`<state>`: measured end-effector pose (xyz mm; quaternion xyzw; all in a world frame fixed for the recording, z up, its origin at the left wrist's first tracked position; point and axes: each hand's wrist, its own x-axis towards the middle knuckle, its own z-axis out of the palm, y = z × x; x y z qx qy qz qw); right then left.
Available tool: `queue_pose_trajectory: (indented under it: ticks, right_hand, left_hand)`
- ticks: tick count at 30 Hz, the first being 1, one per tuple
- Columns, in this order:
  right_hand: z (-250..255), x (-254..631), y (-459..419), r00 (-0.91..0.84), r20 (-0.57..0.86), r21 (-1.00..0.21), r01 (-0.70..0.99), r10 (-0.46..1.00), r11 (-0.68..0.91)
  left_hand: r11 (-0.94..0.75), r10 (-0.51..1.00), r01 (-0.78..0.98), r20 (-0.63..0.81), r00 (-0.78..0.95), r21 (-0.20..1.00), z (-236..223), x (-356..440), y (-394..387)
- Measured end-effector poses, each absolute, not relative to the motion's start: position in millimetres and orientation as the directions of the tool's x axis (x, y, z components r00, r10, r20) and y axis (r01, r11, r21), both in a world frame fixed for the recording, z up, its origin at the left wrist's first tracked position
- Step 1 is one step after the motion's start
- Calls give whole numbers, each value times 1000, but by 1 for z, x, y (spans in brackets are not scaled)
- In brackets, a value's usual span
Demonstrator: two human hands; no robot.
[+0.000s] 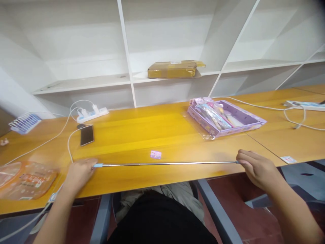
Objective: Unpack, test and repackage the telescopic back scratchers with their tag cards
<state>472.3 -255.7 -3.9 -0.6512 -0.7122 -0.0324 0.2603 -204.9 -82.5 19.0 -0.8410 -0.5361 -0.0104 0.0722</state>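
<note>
You grasp the telescopic rod [165,164], seemingly drawn out, with your left hand [80,171] and right hand [256,167] — it runs nearer you than the purple tray [238,129], reaching leftward. Moving it likely calls for coordinated hands.

I see orange-yellow wood grain on the desk [142,135], a silvery telescopic rod [172,163] with a light-blue end, a purple patterned tray [243,128], a brown cardboard box [171,70] and white shelving [127,44].
</note>
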Motion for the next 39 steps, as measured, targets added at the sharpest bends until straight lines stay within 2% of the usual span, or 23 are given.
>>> queue_pose_trajectory:
  ticks: [3,5,9,13,17,23,29,36,39]
  right_hand:
    - [-4,465,-259,79,368,-407,910,926,85]
    - [-6,462,-258,213,366,-463,886,906,-21]
    - [-15,467,-254,521,353,-521,800,777,-299]
    - [-25,476,-248,673,333,-550,708,660,-443]
    - [-30,478,-246,700,248,-610,650,670,-453]
    - [-31,472,-251,697,255,-496,689,670,-528]
    - [-23,459,-241,660,273,-584,692,700,-425]
    - [-26,458,-202,803,307,-700,554,511,-451]
    - [-24,438,-186,761,342,-696,600,552,-395]
  left_hand:
    - [-453,891,891,1,453,-36,18,-193,-92]
    - [-474,878,880,-51,475,26,21,-185,-101]
    - [-488,862,856,-57,503,170,30,-174,-120]
    - [-489,853,834,-60,519,256,34,-170,-127]
    - [-483,862,839,-33,506,251,31,-168,-125]
    - [-491,859,817,13,512,301,21,-172,-121]
    - [-547,836,736,201,511,400,1,-167,-108]
    - [-597,799,707,355,485,379,-6,-160,-100]
    - [-643,758,677,423,497,357,-4,-157,-101]
